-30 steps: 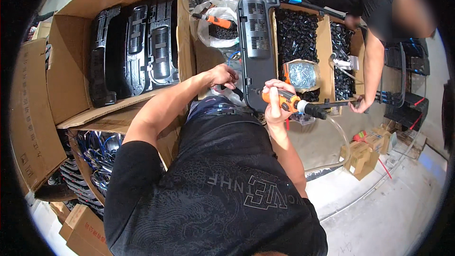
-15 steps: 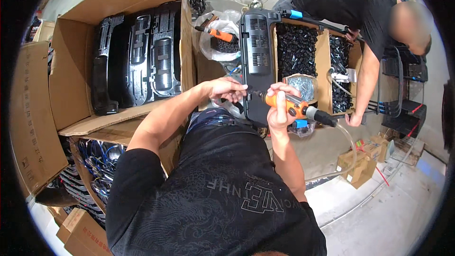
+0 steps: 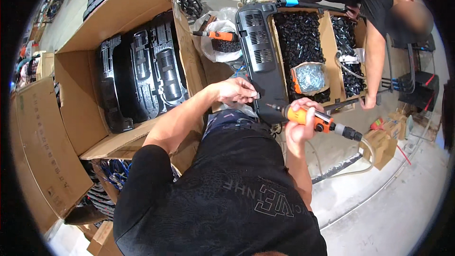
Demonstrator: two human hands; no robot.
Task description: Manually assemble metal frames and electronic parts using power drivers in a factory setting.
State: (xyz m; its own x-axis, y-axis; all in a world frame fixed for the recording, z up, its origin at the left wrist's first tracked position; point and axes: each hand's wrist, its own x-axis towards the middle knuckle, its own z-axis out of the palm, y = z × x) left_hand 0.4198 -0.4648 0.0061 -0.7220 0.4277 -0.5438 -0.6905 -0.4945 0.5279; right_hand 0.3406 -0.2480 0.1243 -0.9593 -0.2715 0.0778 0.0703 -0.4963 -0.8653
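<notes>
Lowered, right hand (image 3: pixel 299 124) grips orange screwdriver (image 3: pixel 310 117); left hand (image 3: pixel 235 90) pinches black panel (image 3: pixel 262 64)

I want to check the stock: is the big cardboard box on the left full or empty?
Nearly full: black panels stand packed side by side in the box.

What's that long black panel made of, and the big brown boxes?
The long black panel looks like moulded plastic: matte, with slotted vent grilles. The big brown boxes seem to be corrugated cardboard, dull, with folded flaps.
</notes>
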